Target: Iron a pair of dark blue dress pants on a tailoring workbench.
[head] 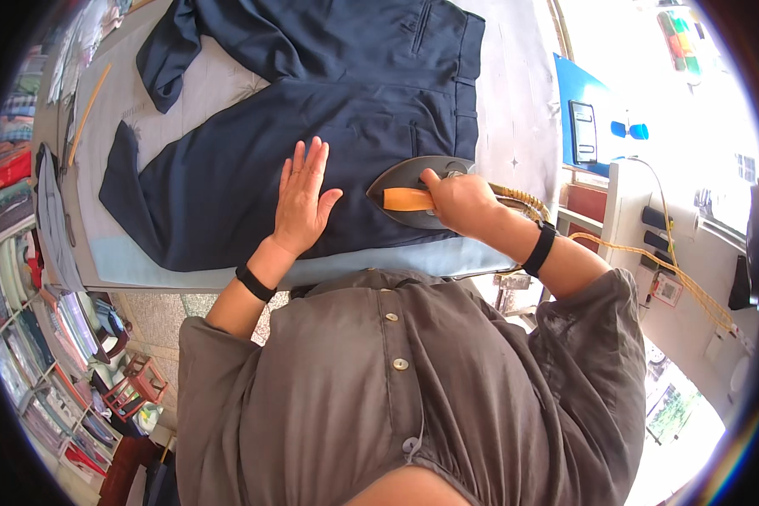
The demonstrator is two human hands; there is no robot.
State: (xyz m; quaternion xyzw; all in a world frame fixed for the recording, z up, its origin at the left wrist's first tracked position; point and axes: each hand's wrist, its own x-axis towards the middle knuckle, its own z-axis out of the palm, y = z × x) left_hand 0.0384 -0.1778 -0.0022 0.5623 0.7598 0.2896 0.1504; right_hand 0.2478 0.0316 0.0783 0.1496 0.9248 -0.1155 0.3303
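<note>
Dark navy trousers lie spread over a padded ironing table, with the waistband towards the right. My right hand grips the orange handle of a clothes iron. The iron's soleplate rests on the near side of the trousers, below a welt pocket, its tip pointing left. Its cord runs off to the right behind my wrist. My left hand is over the near trouser leg, fingers extended and holding nothing. Whether its palm touches the cloth I cannot tell.
Pale fabric with printed motifs covers the table, with a light blue strip along the near edge. A phone lies on a blue board at right. Yellow cords hang beside a wall. Shelves of folded clothes and a wooden stool are at left.
</note>
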